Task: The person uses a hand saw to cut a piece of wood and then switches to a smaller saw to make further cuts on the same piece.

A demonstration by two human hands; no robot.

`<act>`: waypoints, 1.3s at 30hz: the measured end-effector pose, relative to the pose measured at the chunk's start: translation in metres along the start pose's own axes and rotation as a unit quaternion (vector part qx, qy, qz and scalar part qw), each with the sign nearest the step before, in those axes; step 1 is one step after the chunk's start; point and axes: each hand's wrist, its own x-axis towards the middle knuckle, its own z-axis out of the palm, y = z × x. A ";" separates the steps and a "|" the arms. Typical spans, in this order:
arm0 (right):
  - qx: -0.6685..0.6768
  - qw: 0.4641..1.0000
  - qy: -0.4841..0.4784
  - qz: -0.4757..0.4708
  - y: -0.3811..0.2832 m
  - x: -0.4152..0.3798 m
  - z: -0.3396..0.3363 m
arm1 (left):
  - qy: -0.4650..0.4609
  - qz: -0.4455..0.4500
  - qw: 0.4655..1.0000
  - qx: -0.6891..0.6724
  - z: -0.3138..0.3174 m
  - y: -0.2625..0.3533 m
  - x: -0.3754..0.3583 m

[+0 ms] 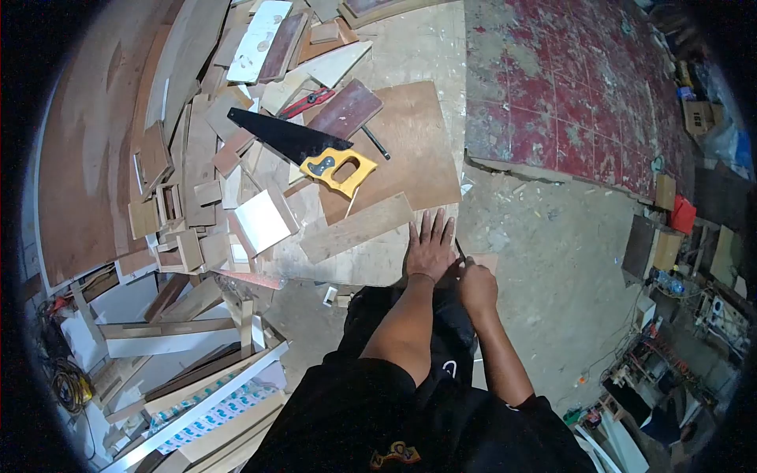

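My left hand (430, 251) lies flat with fingers spread on the corner of the pale wooden worktop (355, 270), near a thin wood strip (356, 229). Just right of it, my right hand (477, 288) is closed around a tool with a narrow dark blade (460, 248) that runs along the worktop's right edge; its handle is hidden in my fist. Farther up lies a handsaw (335, 169) with a black blade and yellow handle, partly over a brown plywood sheet (418, 142). Beside the saw are a red-handled tool (307, 102) and a dark pen-like stick (376, 143).
Wood offcuts (268, 225) crowd the worktop's left side. Lower left, a bin of scrap boards (169, 339) stands close to my legs. Concrete floor (552, 252) stretches to the right, below a worn red-painted surface (568, 94). Tools and cables (670, 355) lie at far right.
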 end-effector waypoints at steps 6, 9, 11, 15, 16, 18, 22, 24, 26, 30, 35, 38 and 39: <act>0.081 0.982 0.161 0.056 0.025 0.049 -0.002 | -0.009 -0.009 1.000 0.013 -0.015 0.003 -0.001; 0.128 0.899 0.416 -0.050 0.026 0.096 -0.031 | -0.036 -0.016 0.999 -0.005 -0.024 0.003 0.001; 0.194 0.874 0.422 -0.139 -0.008 0.104 -0.066 | -0.046 -0.015 0.999 -0.002 -0.017 0.003 -0.002; 0.297 0.858 0.279 -0.312 -0.105 0.104 -0.090 | -0.058 0.052 0.997 0.014 0.031 -0.007 0.007; 0.305 0.847 0.241 -0.364 -0.127 0.104 -0.090 | -0.056 0.050 0.997 0.019 0.031 -0.007 0.007; 0.281 0.837 0.151 -0.444 -0.161 0.105 -0.083 | -0.042 0.039 0.998 0.027 0.033 -0.007 0.006; 0.094 0.849 0.145 -0.500 -0.185 0.132 -0.008 | -0.021 0.027 0.999 0.040 0.030 -0.006 0.005; -0.005 0.849 0.178 -0.497 -0.182 0.139 0.012 | -0.008 0.026 0.999 0.042 0.029 -0.006 0.004; -0.105 0.825 0.217 -0.512 -0.178 0.143 0.024 | 0.005 0.020 0.999 0.041 0.028 -0.006 0.003; -0.116 0.793 0.291 -0.522 -0.183 0.156 0.037 | 0.030 0.011 0.999 0.044 0.025 -0.005 0.002; 0.003 0.831 0.118 -0.544 -0.198 0.121 -0.007 | 0.061 0.012 0.997 0.054 0.018 -0.003 0.000; 0.193 0.834 0.130 -0.500 -0.186 0.086 -0.030 | 0.044 -0.003 0.999 0.017 0.003 0.004 -0.002; 0.291 0.845 0.098 -0.438 -0.180 0.070 -0.045 | 0.043 0.006 0.999 0.015 -0.009 0.007 -0.001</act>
